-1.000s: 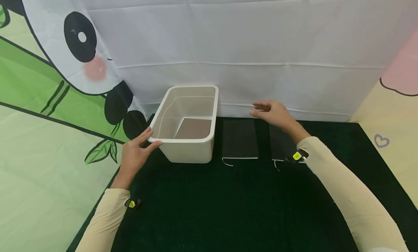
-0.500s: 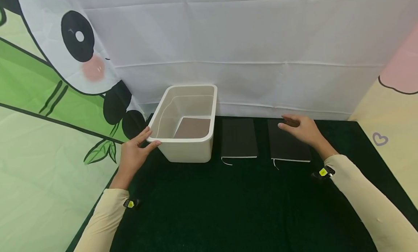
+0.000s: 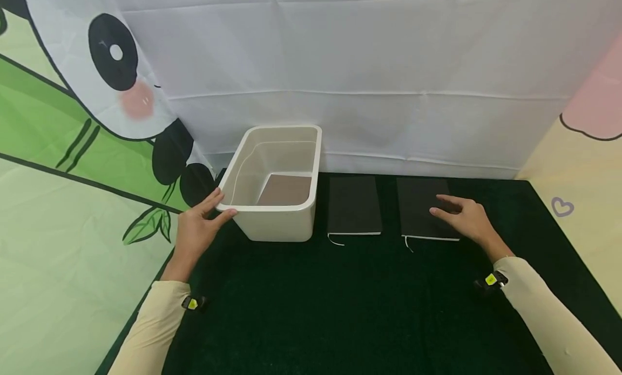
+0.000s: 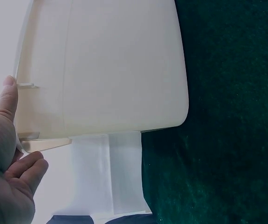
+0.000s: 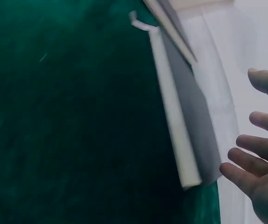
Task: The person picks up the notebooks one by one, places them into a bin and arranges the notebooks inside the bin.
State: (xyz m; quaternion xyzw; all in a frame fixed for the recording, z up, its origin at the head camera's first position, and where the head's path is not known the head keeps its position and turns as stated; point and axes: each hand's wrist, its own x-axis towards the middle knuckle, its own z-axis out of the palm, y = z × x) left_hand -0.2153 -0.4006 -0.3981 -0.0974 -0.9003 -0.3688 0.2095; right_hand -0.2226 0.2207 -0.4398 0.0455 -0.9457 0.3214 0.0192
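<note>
At the near left corner of a cream plastic bin (image 3: 277,226), my left hand (image 3: 196,223) holds the rim, its thumb along the front and its fingers on the left side. In the left wrist view the thumb lies against the bin wall (image 4: 120,65). A flat brown rectangle (image 3: 286,190) shows on the bin's floor. My right hand (image 3: 468,218), fingers spread and holding nothing, overlaps the right edge of a black notebook (image 3: 420,202) in the head view. The notebook's white page edge (image 5: 173,112) and ribbon face the near side.
Between the bin and that notebook lies a second black notebook (image 3: 353,205), its ribbon also toward me. Dark green cloth (image 3: 311,310) covers the table. A white fabric backdrop (image 3: 359,67) rises behind, with a panda print on the left.
My right hand has moved right and toward me, from above the gap between the notebooks to the right notebook's right edge. The left hand stays on the bin.
</note>
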